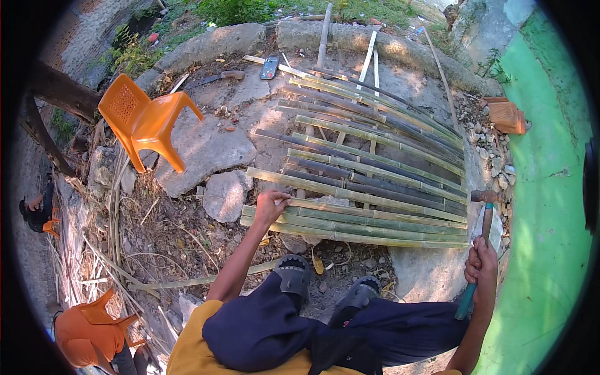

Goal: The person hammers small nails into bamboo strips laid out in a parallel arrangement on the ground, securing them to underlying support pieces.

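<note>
Many split bamboo slats (375,164) lie side by side in a fanned row on the ground, green and dark brown, over a few thinner crosspieces (372,147). My left hand (273,206) is closed on the left end of one bamboo slat (350,210) near the front of the row. In my right hand (480,265), fingers wrapped round its handle, is a hammer (486,219) with a teal grip. Its rusty head (489,196) is up beside the right ends of the slats. I cannot tell whether the head touches them.
An orange plastic chair (147,122) stands at the left. Behind the slats lie a phone (269,67) and a large knife (215,78). A green wall (540,206) runs along the right, near stacked orange tiles (507,116). A person in orange (84,331) sits lower left.
</note>
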`<state>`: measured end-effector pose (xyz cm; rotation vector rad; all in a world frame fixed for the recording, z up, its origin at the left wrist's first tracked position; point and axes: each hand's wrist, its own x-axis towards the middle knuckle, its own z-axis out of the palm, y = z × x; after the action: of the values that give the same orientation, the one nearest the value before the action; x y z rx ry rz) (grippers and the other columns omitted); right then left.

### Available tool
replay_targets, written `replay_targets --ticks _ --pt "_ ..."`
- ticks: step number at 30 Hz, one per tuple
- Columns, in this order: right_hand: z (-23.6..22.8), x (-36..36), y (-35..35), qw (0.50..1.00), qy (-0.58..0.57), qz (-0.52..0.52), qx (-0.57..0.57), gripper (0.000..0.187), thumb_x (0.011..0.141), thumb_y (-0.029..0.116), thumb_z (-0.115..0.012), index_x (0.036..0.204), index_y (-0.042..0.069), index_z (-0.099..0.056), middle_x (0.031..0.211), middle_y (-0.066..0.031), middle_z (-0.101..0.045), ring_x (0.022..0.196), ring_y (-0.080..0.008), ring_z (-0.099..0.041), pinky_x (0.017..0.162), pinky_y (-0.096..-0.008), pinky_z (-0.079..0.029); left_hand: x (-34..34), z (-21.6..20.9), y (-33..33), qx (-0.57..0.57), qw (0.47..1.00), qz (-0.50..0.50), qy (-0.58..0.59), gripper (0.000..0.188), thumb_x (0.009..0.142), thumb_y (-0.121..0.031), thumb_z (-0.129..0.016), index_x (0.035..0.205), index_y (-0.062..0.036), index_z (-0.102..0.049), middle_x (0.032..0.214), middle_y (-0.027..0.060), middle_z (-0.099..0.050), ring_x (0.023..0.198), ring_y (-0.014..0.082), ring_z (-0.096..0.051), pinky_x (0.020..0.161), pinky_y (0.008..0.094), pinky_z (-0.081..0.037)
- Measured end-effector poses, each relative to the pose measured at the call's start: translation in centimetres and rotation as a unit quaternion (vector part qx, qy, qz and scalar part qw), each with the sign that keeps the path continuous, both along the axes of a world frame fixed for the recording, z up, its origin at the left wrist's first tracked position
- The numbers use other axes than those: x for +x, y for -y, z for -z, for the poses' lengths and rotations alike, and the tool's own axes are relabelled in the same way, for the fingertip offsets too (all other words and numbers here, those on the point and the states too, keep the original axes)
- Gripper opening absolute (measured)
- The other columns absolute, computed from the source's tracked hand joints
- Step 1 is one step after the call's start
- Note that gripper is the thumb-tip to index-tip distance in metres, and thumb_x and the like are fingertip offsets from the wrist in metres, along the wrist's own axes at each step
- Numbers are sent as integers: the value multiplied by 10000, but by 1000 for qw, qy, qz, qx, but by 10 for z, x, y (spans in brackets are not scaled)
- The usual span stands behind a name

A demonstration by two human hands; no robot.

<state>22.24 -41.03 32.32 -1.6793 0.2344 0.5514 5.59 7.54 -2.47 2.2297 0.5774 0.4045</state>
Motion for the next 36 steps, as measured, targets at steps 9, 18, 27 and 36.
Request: replay_targets --ticks 9,18,27,36 --pt "-2 2 -10 1000 2 -25 10 205 1096 308 -552 1022 123 -502 667 77 -348 439 7 -288 354 -187 -229 0 -9 5 3 1000 1 12 172 792 -174 -864 929 -74 -829 846 82 -737 785 261 -711 745 393 -565" --pt "-6 -3 -9 1000 5 -16 -22 225 1087 325 -573 1021 119 -509 676 77 -356 447 8 -291 360 -186 -235 0 -28 21 92 991 61 -75 302 849 -285 -816 1045 -74 -726 1034 95 -695 996 330 -684 927 480 -519" --pt "-13 0 2 997 -49 -42 -38 210 1060 319 -610 1026 132 -521 695 82 -367 479 5 -311 399 -183 -249 -13 -43 29 287 891 283 -211 1377 517 -514 -982 1583 13 -287 1504 216 -437 1512 384 -334 1285 533 -231" --pt "152 -26 133 863 237 0 -445 241 1015 282 -616 1086 52 -596 725 -248 -657 724 -473 -673 630 -546 -474 -5 -27 19 232 901 316 -185 1428 360 -227 -1044 1573 -20 -320 1471 210 -444 1385 414 -440 1195 467 -385"
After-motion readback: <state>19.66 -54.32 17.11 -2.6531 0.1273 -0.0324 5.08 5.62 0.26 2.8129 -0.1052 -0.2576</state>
